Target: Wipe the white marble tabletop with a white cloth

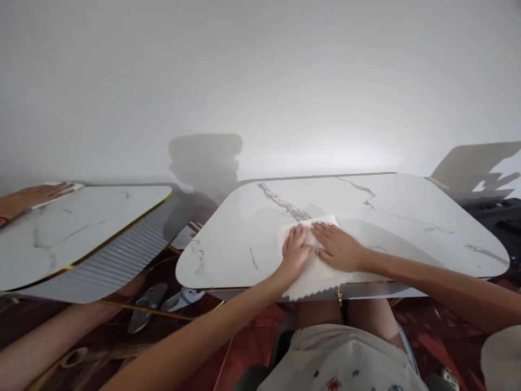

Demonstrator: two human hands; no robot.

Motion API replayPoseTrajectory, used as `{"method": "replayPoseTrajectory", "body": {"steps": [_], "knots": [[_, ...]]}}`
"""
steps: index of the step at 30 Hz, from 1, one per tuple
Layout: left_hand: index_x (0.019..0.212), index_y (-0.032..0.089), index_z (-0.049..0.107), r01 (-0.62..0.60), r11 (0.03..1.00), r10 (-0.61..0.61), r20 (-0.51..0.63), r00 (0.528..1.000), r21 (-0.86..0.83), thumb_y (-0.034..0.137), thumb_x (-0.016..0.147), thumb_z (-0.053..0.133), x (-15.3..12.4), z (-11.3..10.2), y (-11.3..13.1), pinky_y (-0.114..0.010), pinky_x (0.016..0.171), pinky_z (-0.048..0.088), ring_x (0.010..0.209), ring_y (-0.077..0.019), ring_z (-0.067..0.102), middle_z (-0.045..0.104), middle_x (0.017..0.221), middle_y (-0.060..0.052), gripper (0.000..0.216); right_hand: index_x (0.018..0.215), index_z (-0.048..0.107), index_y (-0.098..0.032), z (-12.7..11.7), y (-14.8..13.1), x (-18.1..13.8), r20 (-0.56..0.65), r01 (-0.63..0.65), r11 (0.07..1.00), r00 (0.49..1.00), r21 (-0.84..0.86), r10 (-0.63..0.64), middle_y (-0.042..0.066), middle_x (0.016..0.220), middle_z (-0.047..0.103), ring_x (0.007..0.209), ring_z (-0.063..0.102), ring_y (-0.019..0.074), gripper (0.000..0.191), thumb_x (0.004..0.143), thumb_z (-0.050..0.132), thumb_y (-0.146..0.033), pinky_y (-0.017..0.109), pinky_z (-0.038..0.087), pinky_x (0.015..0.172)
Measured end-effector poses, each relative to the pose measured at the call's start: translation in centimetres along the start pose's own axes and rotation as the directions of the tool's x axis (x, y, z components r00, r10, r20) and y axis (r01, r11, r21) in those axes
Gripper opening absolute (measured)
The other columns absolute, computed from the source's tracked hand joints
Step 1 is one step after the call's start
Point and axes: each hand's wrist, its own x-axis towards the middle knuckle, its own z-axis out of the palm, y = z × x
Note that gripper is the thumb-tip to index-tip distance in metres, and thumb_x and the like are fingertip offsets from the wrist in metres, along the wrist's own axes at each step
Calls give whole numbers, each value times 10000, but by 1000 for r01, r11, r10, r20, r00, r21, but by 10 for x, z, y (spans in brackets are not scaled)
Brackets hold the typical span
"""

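A white cloth point(315, 274) lies spread on the white marble-patterned tabletop point(228, 233), its scalloped lower edge hanging over the front rim. My left hand point(296, 251) rests flat on the left part of the cloth, fingers stretched forward. Just beside it, my right hand point(338, 247) lies palm down on the cloth, its fingers pointing up and to the left. Neither hand has its fingers wrapped round anything. Under the front edge hangs a small gold drawer pull point(340, 296).
At the left, another person's hand point(44, 194) presses a white cloth on a second marble-patterned table point(87, 228) with a gold rim. A pale wall point(260, 87) rises behind both tables. Dark equipment point(499, 222) stands at the far right. A grey slipper point(148, 307) lies on the floor.
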Motion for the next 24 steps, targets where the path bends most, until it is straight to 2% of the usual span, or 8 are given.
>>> {"method": "replayPoseTrajectory", "body": {"steps": [3, 6, 11, 14, 18, 24], "knots": [[1325, 175, 530, -77, 997, 77, -27, 997, 32, 135, 784, 419, 51, 9, 12, -413, 1171, 228, 1427, -255, 248, 376, 1501, -57, 554, 1457, 333, -31, -12, 38, 26, 65, -98, 995, 993, -22, 99, 169, 1518, 290, 1407, 250, 281, 597, 913, 376, -274, 438, 235, 1145], [1206, 177, 613, -165, 983, 172, -77, 982, 85, 93, 775, 383, 110, 9, 9, -405, 1141, 305, 1378, -243, 353, 468, 1440, -58, 496, 1441, 384, -81, -16, 70, 68, 63, -189, 980, 979, -61, 193, 123, 1499, 352, 1389, 302, 252, 545, 914, 329, -211, 402, 272, 1126], [1155, 177, 640, -237, 962, 262, -214, 941, 136, 61, 791, 361, 186, -2, -8, -382, 1122, 345, 1327, -212, 434, 558, 1356, -55, 473, 1400, 420, -50, -10, 102, 135, -97, -232, 964, 970, -126, 221, 131, 1465, 418, 1360, 343, 223, 489, 955, 264, -179, 369, 260, 1108], [1150, 154, 639, -267, 940, 318, -261, 911, 212, 78, 812, 367, 216, -7, -16, -375, 1132, 325, 1306, -214, 454, 566, 1343, -76, 442, 1382, 431, -40, -7, 115, 165, -132, -233, 962, 968, -142, 214, 137, 1446, 442, 1338, 365, 225, 469, 963, 271, -177, 368, 272, 1089], [1148, 132, 625, -255, 916, 344, -276, 897, 311, 100, 840, 363, 246, -9, -14, -366, 1120, 328, 1282, -225, 465, 569, 1323, -107, 406, 1365, 442, -50, -8, 137, 193, -143, -211, 967, 971, -141, 191, 132, 1442, 448, 1332, 367, 221, 445, 968, 281, -169, 367, 279, 1078], [1013, 145, 629, -219, 859, 372, -270, 888, 463, 123, 872, 362, 275, 5, 11, -425, 1003, 407, 1148, -285, 528, 631, 1125, -149, 303, 1269, 518, -96, -16, 172, 200, -161, -266, 955, 956, -133, 244, 122, 1389, 506, 1271, 434, 222, 389, 979, 266, -161, 351, 313, 1044]]}}
